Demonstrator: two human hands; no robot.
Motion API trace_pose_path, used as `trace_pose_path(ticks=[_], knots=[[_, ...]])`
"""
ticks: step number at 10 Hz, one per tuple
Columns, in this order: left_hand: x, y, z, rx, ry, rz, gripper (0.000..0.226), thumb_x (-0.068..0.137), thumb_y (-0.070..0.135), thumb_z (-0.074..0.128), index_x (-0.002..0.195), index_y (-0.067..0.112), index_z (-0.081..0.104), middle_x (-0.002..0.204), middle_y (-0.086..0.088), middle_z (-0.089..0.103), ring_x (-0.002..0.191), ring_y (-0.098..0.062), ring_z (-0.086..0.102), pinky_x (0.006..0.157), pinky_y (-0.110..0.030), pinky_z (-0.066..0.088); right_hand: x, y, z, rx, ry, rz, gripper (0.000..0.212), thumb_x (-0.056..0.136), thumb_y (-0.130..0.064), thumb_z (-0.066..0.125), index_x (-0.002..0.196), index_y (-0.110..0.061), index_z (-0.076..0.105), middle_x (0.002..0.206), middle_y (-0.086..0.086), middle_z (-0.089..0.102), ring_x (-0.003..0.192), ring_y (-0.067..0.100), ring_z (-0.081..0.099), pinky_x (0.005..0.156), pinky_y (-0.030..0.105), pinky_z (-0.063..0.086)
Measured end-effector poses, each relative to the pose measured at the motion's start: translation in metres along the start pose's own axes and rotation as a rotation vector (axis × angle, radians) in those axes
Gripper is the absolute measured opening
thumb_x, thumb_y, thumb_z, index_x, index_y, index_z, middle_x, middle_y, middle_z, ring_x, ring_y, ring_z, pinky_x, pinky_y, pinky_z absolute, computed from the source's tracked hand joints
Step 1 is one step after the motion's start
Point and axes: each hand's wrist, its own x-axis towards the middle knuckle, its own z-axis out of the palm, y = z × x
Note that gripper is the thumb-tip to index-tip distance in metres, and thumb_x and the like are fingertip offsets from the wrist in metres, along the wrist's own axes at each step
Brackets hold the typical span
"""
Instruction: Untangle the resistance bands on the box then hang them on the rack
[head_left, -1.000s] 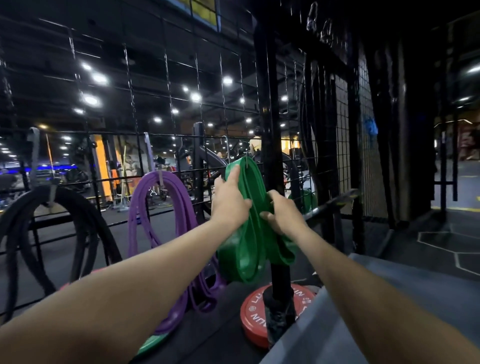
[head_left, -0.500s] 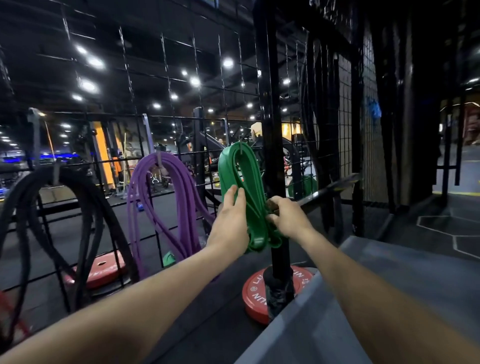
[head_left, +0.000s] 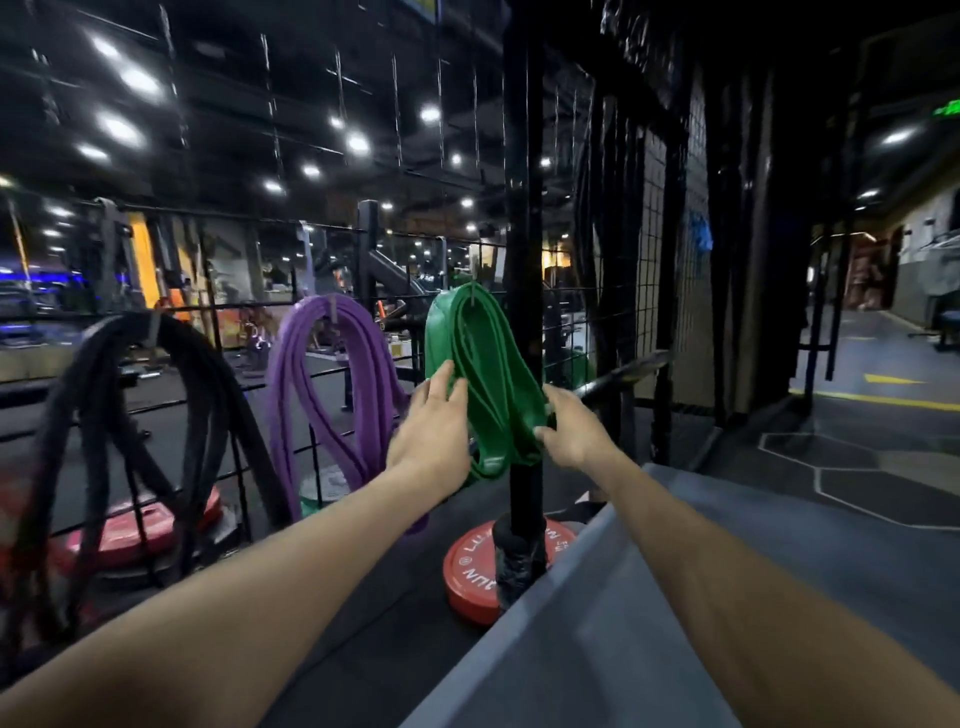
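Note:
Green resistance bands (head_left: 485, 364) hang in a bundle from a hook on the wire grid rack (head_left: 249, 306). My left hand (head_left: 434, 426) lies with straight fingers against the left side of the bundle. On the other side, my right hand (head_left: 574, 428) pinches the lower edge of the green bands between thumb and fingers. Purple bands (head_left: 332, 384) hang from a hook to the left. Further left hang black bands (head_left: 156, 415). The grey box (head_left: 701, 597) lies under my right forearm.
A black upright post (head_left: 522, 234) stands just right of the green bands, its foot in a red weight plate (head_left: 472, 577). Another red plate (head_left: 140, 530) lies behind the grid. A barbell end (head_left: 628, 369) juts out at right. Open gym floor lies to the right.
The green bundle now hangs from the hook with its loops spread lower. My left hand slid down from the top of the bundle to its left side. My right hand kept its pinch.

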Motion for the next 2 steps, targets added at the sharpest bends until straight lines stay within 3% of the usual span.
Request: trace_pose_path(ticks=[1, 2], knots=[[-0.003, -0.001, -0.007, 0.015, 0.024, 0.053, 0.078, 0.087, 0.006, 0.059, 0.149, 0.016, 0.012, 0.158, 0.002, -0.004, 0.144, -0.023, 0.006, 0.114, -0.034, 0.024, -0.016, -0.011, -0.013, -0.063, -0.039, -0.007, 0.054, 0.095, -0.013, 0.05, 0.144, -0.011, 0.027, 0.149, 0.009, 0.029, 0.13, 0.029, 0.038, 0.104, 0.036, 0.036], [-0.006, 0.001, -0.017, 0.007, 0.051, 0.144, 0.072, 0.085, 0.015, 0.062, 0.145, 0.013, 0.022, 0.156, -0.004, 0.011, 0.139, -0.028, 0.021, 0.11, -0.037, 0.029, -0.028, -0.018, -0.023, -0.094, -0.004, -0.016, 0.054, 0.094, -0.016, 0.052, 0.142, -0.008, 0.03, 0.147, 0.012, 0.033, 0.131, 0.033, 0.036, 0.106, 0.042, 0.035]])
